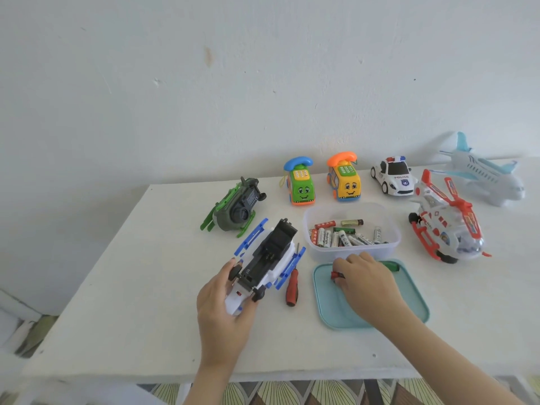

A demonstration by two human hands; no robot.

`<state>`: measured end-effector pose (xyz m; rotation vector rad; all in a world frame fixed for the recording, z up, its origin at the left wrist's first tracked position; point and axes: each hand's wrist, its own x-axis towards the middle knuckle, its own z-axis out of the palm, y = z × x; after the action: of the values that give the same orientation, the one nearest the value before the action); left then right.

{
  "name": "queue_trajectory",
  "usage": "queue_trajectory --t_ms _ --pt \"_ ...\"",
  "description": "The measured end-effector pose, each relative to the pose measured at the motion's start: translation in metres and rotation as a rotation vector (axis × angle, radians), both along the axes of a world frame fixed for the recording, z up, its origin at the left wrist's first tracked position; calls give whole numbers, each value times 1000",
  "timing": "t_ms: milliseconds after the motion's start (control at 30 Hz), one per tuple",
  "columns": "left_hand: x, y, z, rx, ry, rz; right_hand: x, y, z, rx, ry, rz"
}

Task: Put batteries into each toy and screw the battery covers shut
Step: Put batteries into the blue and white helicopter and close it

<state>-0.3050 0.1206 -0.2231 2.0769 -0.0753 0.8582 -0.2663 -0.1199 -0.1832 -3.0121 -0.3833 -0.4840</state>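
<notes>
Currently gripping the nose of the upturned white-and-blue helicopter [264, 258] with the left hand [222, 305], battery bay uncovered. Pinching a red battery [336, 275] on the teal lid [415, 305] with the right hand [365, 279], just short of the clear battery tub [350, 250]. Red-handled screwdriver [292, 287] between both hands, flat on the tabletop [131, 287].

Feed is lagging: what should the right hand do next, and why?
Probably the right hand lifts the red battery it pinches off the teal lid into the blue-white helicopter, held belly-up by the left hand; its battery bay looks open and empty.
</notes>
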Motion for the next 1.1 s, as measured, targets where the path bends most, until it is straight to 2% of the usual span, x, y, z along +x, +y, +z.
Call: queue_trajectory --t_ms 100,233,400,533,600,833,1100 --pt "1 2 0 15 -36 -13 -4 10 4 121 -41 84" --pt "8 11 4 96 -84 -62 -11 29 20 295 -109 356" --pt "15 18 7 162 -94 -80 -16 60 38 380 -238 586" --pt "18 20 5 194 -117 -73 -8 84 37 433 -297 627" --pt "18 21 4 200 -104 -76 -4 90 35 393 -317 648" --pt "19 23 2 194 -104 -77 6 91 26 265 -267 681" --pt "20 24 2 198 -125 -69 3 95 23 282 -252 691"
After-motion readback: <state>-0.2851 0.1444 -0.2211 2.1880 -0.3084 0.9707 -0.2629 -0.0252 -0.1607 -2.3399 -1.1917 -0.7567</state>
